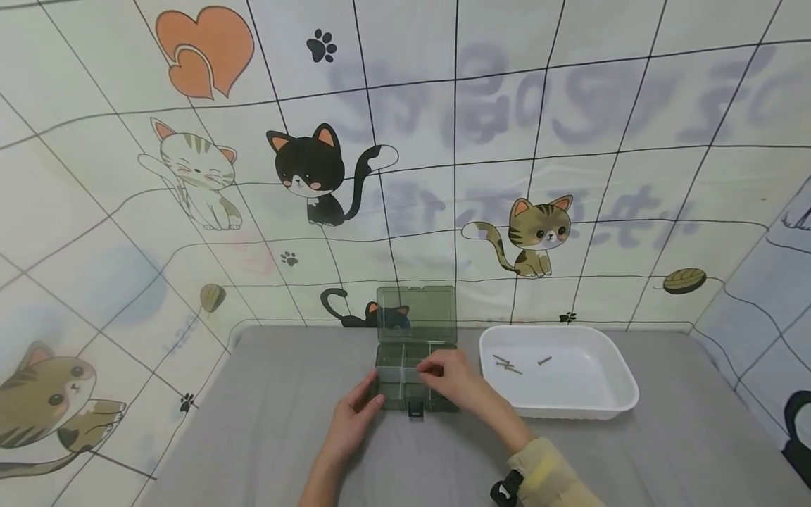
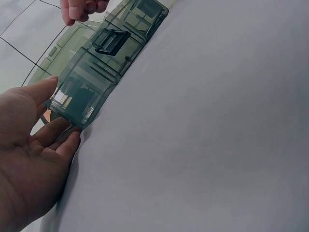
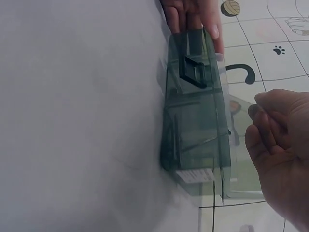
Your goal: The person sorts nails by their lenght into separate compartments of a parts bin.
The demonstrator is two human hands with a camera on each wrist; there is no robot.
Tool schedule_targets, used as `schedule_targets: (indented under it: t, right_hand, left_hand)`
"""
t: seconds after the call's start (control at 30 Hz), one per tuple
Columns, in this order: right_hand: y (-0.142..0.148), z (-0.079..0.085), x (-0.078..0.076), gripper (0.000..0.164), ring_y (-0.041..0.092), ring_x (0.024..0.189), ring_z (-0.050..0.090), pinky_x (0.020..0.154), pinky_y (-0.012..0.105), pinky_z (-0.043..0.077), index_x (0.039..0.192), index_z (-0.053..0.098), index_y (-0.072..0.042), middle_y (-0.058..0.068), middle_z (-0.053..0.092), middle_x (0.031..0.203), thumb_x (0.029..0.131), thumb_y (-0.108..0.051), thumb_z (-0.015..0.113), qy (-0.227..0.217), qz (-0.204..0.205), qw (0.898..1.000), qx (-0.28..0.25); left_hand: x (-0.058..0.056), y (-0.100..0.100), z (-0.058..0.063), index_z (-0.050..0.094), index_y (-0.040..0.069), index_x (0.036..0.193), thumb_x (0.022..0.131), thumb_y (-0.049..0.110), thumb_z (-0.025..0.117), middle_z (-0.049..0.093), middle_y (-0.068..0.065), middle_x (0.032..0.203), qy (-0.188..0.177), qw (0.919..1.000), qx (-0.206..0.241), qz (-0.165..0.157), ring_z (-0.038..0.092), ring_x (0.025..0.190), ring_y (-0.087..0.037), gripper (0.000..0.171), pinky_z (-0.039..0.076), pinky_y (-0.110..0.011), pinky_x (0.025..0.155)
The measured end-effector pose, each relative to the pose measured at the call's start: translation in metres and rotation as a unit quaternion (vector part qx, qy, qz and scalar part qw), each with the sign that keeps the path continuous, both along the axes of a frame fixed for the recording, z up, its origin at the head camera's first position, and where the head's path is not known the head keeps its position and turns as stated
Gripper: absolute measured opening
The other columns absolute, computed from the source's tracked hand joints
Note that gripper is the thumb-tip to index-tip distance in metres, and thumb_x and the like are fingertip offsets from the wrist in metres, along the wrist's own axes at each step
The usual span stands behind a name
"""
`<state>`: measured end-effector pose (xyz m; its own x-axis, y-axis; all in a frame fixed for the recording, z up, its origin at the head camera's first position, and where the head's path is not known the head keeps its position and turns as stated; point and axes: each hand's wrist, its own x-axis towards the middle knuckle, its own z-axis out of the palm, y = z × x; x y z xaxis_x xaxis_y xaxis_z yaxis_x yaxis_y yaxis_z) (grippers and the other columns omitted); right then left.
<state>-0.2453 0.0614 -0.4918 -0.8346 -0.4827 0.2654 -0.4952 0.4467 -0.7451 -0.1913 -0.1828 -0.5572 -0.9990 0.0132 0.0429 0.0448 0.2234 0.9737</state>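
A translucent green compartment box (image 1: 393,403) stands on the grey cloth with its lid (image 1: 417,313) raised against the backdrop. A pale clear divider strip (image 1: 389,374) lies across it. My left hand (image 1: 350,422) holds the box's left end; the left wrist view shows the thumb (image 2: 46,89) at the front corner and the other fingers by the side. Above the box, the right hand (image 1: 453,380) has thumb and forefinger together, apparently pinching the divider's right end; the grip is partly hidden. Through the box's front, the right wrist view shows a thin screw (image 3: 207,140).
To the right of the box sits a white tray (image 1: 576,410) with several brass-coloured screws (image 1: 510,366) in it. A cat-printed backdrop (image 1: 418,211) rises behind the grey cloth (image 1: 266,422). Something black (image 1: 800,436) stands at the far right edge.
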Motion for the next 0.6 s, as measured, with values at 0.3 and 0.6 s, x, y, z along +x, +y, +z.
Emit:
schedule_targets:
  t: [0.3,0.6]
  right_hand:
    - [0.026,0.006,0.003,0.012,0.012,0.083,0.066,0.070,0.027,0.056,0.105,0.078,-0.004,0.004,0.074,0.100,0.095,-0.004,0.071,-0.026,-0.016,0.999,0.009]
    - [0.072,0.010,0.000,0.013,0.014,0.082,0.067,0.069,0.026,0.057,0.105,0.078,-0.001,0.003,0.075,0.096,0.093,-0.003,0.073,-0.028,-0.092,0.995,-0.011]
  left_hand:
    - [0.001,0.000,-0.003,0.050,0.005,0.151,0.102,0.013,0.066,0.045,-0.014,0.157,-0.002,0.9999,0.009,-0.010,0.035,0.148,-0.032,0.053,0.033,-0.042,0.118]
    - [0.002,0.000,0.002,0.051,0.009,0.152,0.101,0.017,0.067,0.043,-0.018,0.157,-0.013,0.9998,0.015,-0.007,0.035,0.148,-0.034,0.054,0.035,-0.046,0.117]
